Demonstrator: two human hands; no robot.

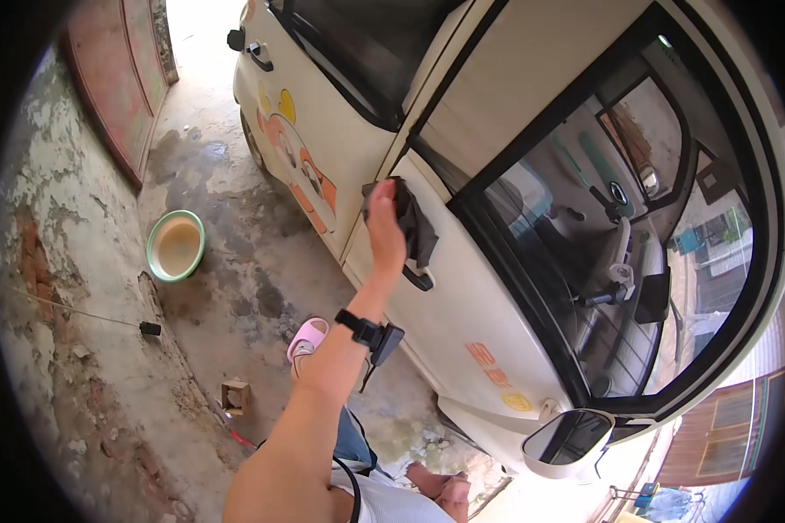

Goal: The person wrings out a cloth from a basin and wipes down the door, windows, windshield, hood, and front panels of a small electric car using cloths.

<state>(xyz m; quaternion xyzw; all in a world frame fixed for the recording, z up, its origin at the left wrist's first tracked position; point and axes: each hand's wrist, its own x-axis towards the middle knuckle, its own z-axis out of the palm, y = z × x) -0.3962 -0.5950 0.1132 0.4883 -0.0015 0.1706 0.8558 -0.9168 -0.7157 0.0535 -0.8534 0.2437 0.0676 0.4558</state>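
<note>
My left hand [385, 228] presses a dark grey cloth [420, 228] against the pale door [462, 253] of a small car, just above the black door handle [419, 277]. The fingers lie along the cloth, which bunches out beyond the hand. A black strap with a device [371, 333] sits around my left wrist. Low in the view, close to my white top, my right hand [449, 495] shows partly with its fingers curled. Whatever it may hold is too unclear to make out.
A green-rimmed basin [202, 244] of brownish water stands on the wet concrete floor, beside a peeling wall [70, 349]. A small cardboard box [235, 397] lies near the wall's base. The car's side mirror [567, 438] juts out at lower right. A pink slipper [308, 338] shows below my arm.
</note>
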